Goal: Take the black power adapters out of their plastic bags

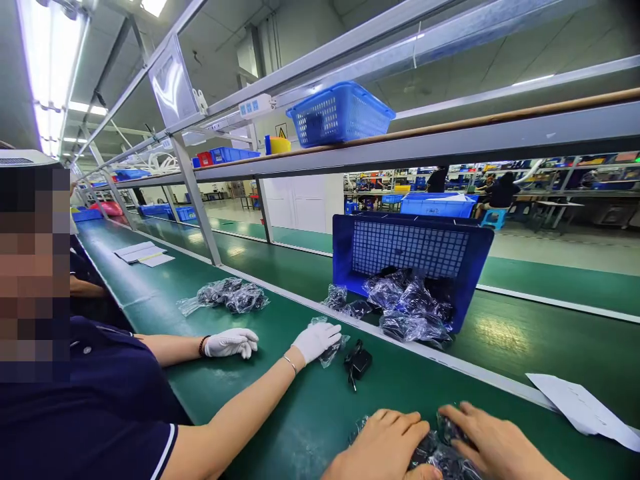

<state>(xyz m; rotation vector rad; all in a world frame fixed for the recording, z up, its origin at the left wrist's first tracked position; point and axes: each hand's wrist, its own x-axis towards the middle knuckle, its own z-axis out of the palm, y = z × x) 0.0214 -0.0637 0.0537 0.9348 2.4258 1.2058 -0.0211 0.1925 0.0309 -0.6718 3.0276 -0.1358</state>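
Near the green worktop [310, 413] edge, my left hand [383, 443] and right hand [493, 443] both clasp one crinkled clear-plastic-bagged black adapter [440, 453], unopened; many bagged ones fill the tipped blue plastic crate [410, 250].

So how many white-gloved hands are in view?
2, both a co-worker's: one glove resting on the green belt, the other glove touching a clear bag.

bright overhead tube lighting [47, 60], belt glare [493, 330], wide-angle edge distortion, soft shadows
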